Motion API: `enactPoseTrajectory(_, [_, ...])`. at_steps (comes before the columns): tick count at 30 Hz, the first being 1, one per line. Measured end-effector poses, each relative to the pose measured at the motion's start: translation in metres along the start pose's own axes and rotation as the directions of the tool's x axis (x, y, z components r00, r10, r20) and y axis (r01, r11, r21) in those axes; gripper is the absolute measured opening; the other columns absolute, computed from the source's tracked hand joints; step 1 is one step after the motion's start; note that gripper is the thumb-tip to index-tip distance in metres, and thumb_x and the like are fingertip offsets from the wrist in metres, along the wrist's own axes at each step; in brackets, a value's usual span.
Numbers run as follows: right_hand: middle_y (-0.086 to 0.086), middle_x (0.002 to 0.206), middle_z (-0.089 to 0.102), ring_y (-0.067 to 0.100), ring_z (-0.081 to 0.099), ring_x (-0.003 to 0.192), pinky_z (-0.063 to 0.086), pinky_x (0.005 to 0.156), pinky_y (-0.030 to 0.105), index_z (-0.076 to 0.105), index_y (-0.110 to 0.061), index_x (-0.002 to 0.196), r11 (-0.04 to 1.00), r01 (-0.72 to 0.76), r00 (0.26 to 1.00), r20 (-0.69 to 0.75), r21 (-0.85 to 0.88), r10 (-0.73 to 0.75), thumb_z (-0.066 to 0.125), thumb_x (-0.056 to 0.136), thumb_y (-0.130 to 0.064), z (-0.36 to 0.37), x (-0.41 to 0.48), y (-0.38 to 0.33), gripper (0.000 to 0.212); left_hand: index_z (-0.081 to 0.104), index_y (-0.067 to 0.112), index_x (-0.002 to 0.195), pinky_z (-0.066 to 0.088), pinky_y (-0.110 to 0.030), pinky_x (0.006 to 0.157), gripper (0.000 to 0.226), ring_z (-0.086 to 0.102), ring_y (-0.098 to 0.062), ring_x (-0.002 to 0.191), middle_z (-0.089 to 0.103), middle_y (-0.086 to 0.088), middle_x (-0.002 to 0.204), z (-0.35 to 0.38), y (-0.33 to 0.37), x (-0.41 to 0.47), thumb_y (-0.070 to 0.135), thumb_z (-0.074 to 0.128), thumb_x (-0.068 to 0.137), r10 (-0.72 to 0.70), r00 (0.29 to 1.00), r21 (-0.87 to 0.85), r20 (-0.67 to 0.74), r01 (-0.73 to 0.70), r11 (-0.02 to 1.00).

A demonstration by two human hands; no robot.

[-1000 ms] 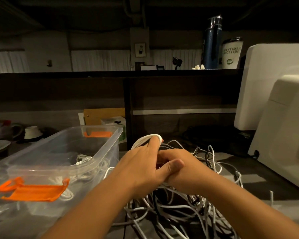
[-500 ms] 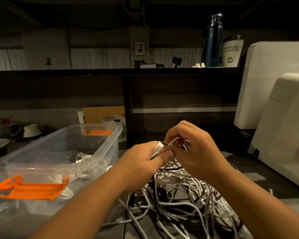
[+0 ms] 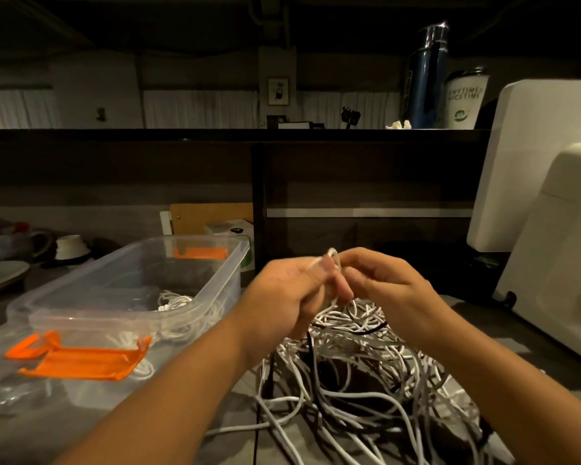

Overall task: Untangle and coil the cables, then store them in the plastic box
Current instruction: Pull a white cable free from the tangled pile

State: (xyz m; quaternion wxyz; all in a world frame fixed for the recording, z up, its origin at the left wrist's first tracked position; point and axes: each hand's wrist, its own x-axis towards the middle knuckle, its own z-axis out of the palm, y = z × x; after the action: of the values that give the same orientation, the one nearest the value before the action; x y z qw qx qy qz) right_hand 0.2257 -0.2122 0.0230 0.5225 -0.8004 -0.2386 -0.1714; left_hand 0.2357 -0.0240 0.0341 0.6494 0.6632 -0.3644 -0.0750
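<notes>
A tangled heap of white, grey and black cables (image 3: 359, 360) lies on the dark table in front of me. Above its far end my left hand (image 3: 282, 297) grips a small white cable loop (image 3: 331, 260) between thumb and fingers. My right hand (image 3: 383, 286) meets it from the right, fingers curled and pinching the same white cable. To the left stands the clear plastic box (image 3: 215, 290) with orange latches (image 3: 81, 360); coiled white cables (image 3: 175, 302) lie inside it.
A large white appliance (image 3: 550, 229) fills the right side. Behind runs a dark wooden partition with a blue flask (image 3: 426, 72) and a cup (image 3: 465, 99) on top. Plates and bowls (image 3: 4, 273) sit at the far left, a small box (image 3: 228, 228) behind the plastic box.
Both hands have lifted off the heap and drawn together around the white loop. My right hand came down from above the pile to the loop held by my left hand.
</notes>
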Motion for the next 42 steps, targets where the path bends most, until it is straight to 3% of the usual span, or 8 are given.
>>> enactPoseTrajectory(4, [-0.007,0.067,0.066,0.016,0.060,0.066,0.050,0.068,0.039,0.070,-0.036,0.077,0.974,-0.094,0.995,0.024,-0.207,0.101,0.056,0.103,-0.021,0.012,-0.001,0.008,0.033,0.066,0.003,0.085,0.020,-0.020,0.037,0.043,0.017,-0.010,0.038,0.025,0.001,0.048,-0.002,0.003,0.001,0.038,0.046,0.096,-0.029,0.995,-0.206,-0.096,0.009,0.979])
enactPoseTrajectory(10, [-0.005,0.071,0.069,0.015,0.053,0.057,0.041,0.054,0.038,0.072,-0.023,0.086,0.946,-0.175,0.984,-0.008,-0.272,0.179,0.058,0.102,-0.023,0.023,-0.004,0.006,0.022,0.062,0.001,0.084,0.018,-0.018,0.036,0.044,0.018,-0.008,0.036,0.025,0.002,0.045,-0.001,-0.001,0.003,0.032,0.040,0.105,-0.074,0.988,-0.238,-0.139,0.039,0.970])
enactPoseTrajectory(13, [-0.008,0.083,0.072,0.006,0.062,0.074,0.053,0.072,0.037,0.071,-0.030,0.101,0.848,-0.160,0.987,-0.081,-0.505,0.138,0.060,0.096,-0.022,0.015,-0.003,0.000,0.015,0.064,0.003,0.080,0.024,-0.017,0.038,0.047,0.023,-0.009,0.037,0.030,0.002,0.045,-0.001,-0.003,0.002,0.032,0.038,0.107,-0.069,0.992,0.028,-0.104,0.072,0.997])
enactPoseTrajectory(16, [-0.020,0.112,0.066,-0.005,0.048,0.101,0.037,0.102,0.023,0.049,-0.039,0.136,0.714,-0.092,0.995,-0.047,-0.694,0.082,0.058,0.094,-0.019,0.013,-0.006,-0.014,0.047,0.061,0.003,0.075,0.029,-0.014,0.043,0.050,0.030,-0.007,0.041,0.038,0.005,0.048,0.004,-0.008,-0.001,0.036,0.039,0.106,-0.071,0.996,0.266,-0.044,0.081,0.961])
enactPoseTrajectory(20, [-0.014,0.092,0.068,0.005,0.064,0.086,0.054,0.077,0.037,0.061,-0.037,0.118,0.914,0.002,1.000,-0.020,-0.407,-0.011,0.051,0.096,-0.009,0.014,-0.008,-0.015,0.037,0.055,-0.005,0.073,0.028,-0.016,0.044,0.054,0.029,-0.009,0.041,0.038,0.000,0.050,0.003,-0.009,-0.001,0.037,0.041,0.104,-0.046,0.997,0.275,-0.064,0.062,0.959])
enactPoseTrajectory(25, [-0.004,0.094,0.066,0.013,0.064,0.089,0.055,0.082,0.041,0.066,-0.031,0.102,0.983,0.014,0.999,0.042,-0.183,-0.006,0.053,0.090,-0.037,0.007,-0.008,-0.020,0.019,0.050,0.015,0.056,0.025,-0.022,0.044,0.054,0.028,-0.012,0.043,0.036,-0.001,0.048,0.000,-0.007,-0.003,0.037,0.039,0.104,-0.056,0.998,0.201,-0.036,0.062,0.978])
enactPoseTrajectory(37, [-0.008,0.067,0.058,0.005,0.050,0.055,0.039,0.053,0.026,0.061,-0.030,0.098,0.859,0.010,0.998,0.052,-0.513,0.020,0.046,0.102,-0.044,0.004,-0.004,-0.018,0.021,0.048,0.008,0.088,0.021,-0.020,0.039,0.025,0.022,-0.012,0.041,0.030,-0.002,0.054,-0.001,-0.007,0.001,0.030,0.058,0.096,-0.056,0.989,-0.015,-0.138,0.055,0.998])
enactPoseTrajectory(42, [-0.007,0.068,0.058,0.006,0.047,0.057,0.036,0.054,0.025,0.064,-0.017,0.093,0.957,-0.137,0.975,0.135,-0.254,0.175,0.054,0.100,-0.044,0.003,-0.007,-0.022,0.030,0.041,0.013,0.084,0.022,-0.017,0.036,0.026,0.026,-0.009,0.039,0.037,-0.001,0.052,-0.007,-0.007,0.001,0.029,0.059,0.094,-0.085,0.988,-0.038,-0.128,0.081,0.996])
